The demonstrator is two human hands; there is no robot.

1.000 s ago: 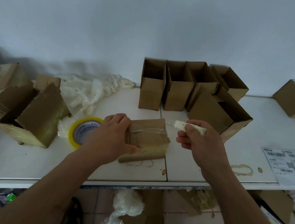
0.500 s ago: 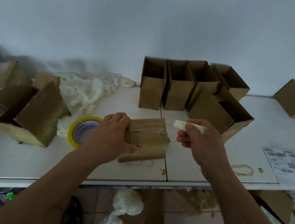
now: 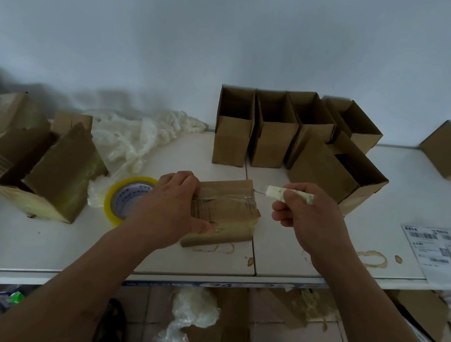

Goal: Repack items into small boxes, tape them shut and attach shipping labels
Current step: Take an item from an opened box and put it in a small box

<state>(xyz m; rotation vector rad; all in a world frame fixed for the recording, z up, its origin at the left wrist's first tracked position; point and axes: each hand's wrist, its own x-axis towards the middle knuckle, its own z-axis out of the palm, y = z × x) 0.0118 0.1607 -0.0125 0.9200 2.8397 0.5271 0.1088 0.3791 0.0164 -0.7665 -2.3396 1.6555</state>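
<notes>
Over at nine o'clock on the bench (image 3: 42, 242) we have opened old cartons (image 3: 58, 174) and the yellow tape roll (image 3: 128, 199), idle for now. Moving in, our left hand (image 3: 171, 206) is clamped over the taped parcel (image 3: 225, 207) at the middle, fingers curled over its far-left edge and thumb pressing its near face, pinning it flat. The parcel's long axis runs roughly nine to three, with the tape seam along it. Just off its far-right corner, at two o'clock from the parcel, our right hand (image 3: 306, 216) has a closed grip on the pale cutter (image 3: 289, 195), blade tip pointing toward nine, right at that corner. So the knife hand is the nearer one to the seam's end; we judge the cut will run leftward toward the holding fingers, which is the risk. Empty small boxes (image 3: 273, 139) wait at twelve, shipping labels (image 3: 434, 248) at three.
</notes>
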